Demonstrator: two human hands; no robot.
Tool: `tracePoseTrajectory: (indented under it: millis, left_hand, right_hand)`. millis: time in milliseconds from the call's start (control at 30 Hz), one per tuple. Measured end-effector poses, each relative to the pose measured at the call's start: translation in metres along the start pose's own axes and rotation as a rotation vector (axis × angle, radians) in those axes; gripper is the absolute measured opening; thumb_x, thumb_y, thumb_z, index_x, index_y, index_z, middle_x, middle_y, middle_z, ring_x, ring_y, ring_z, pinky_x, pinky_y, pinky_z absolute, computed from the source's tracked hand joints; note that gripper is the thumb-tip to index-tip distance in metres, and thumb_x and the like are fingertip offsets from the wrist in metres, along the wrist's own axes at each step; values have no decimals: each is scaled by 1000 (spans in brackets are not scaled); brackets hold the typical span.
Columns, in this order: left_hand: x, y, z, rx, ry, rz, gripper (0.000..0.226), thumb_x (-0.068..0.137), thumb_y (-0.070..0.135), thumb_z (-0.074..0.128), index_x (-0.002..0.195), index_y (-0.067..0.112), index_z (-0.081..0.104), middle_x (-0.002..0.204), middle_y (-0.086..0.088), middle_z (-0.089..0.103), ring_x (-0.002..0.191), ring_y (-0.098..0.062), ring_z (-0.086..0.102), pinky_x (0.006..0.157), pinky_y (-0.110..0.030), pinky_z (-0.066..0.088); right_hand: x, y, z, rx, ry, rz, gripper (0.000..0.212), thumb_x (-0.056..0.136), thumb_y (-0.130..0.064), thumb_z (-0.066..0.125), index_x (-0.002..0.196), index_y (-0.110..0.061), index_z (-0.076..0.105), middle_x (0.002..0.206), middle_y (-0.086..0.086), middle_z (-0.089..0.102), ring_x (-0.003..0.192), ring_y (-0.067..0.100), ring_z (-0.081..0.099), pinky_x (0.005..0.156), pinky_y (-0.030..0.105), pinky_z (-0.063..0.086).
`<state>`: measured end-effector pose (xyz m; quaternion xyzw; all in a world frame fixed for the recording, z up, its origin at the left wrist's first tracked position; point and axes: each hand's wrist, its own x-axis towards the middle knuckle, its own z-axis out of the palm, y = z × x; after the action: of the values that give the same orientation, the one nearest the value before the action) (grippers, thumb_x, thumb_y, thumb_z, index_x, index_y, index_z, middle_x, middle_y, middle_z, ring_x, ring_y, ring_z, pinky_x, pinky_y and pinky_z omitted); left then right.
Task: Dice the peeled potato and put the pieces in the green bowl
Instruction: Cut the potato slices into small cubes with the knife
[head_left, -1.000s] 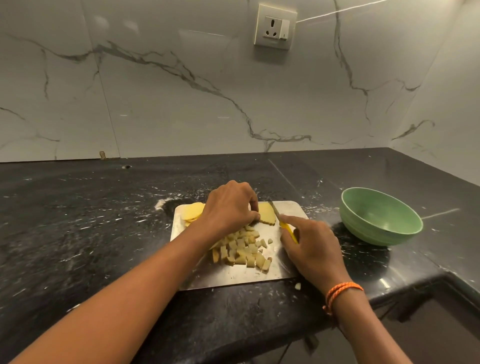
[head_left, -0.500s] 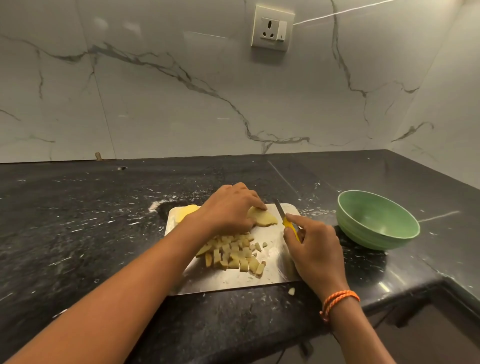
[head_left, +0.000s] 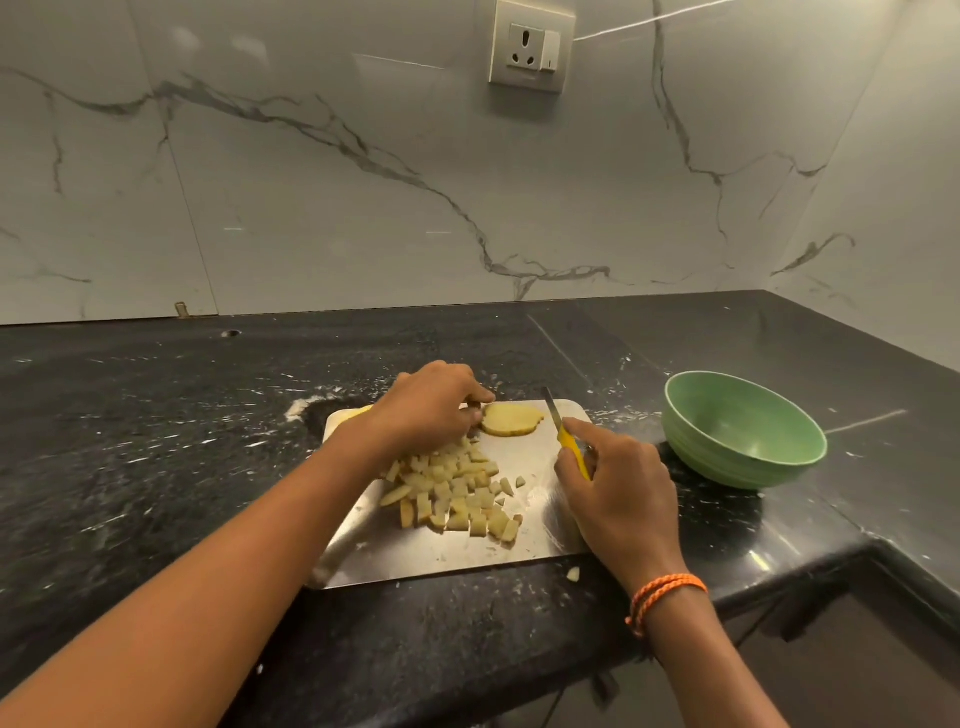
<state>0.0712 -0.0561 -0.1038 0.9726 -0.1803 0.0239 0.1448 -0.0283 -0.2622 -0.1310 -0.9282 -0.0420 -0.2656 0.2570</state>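
A steel cutting board (head_left: 535, 540) lies on the black counter. A pile of several diced potato pieces (head_left: 457, 493) sits in its middle. A flat potato slice (head_left: 511, 420) lies at the board's far edge, and another yellow piece (head_left: 356, 413) peeks out behind my left wrist. My left hand (head_left: 431, 408) rests with curled fingers at the slice's left edge, fingertips touching it. My right hand (head_left: 618, 493) grips a yellow-handled knife (head_left: 563, 434), blade pointing away, just right of the slice. The green bowl (head_left: 743, 431) stands to the right of the board and holds nothing.
One stray potato bit (head_left: 573, 573) lies on the counter below the board's near right corner. The counter edge steps down at the right front. A marble wall with a socket (head_left: 530, 49) stands behind.
My left hand has slid left off the slice, which now lies mostly uncovered. The knife has lifted slightly and stands right of the slice.
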Motion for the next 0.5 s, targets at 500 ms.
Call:
tracePoseTrajectory:
  millis: [500]
  left_hand:
    - [1,-1,1,-160,43,-67,37,94,23,80,131,22,75,124,2,75,97,-14,66,92,-39,60]
  right_hand:
    - [2,-2,1,-29,-132,-32,41,97,-36,57,138,-34,60,66,-12,55,72,18,59,66,39,54]
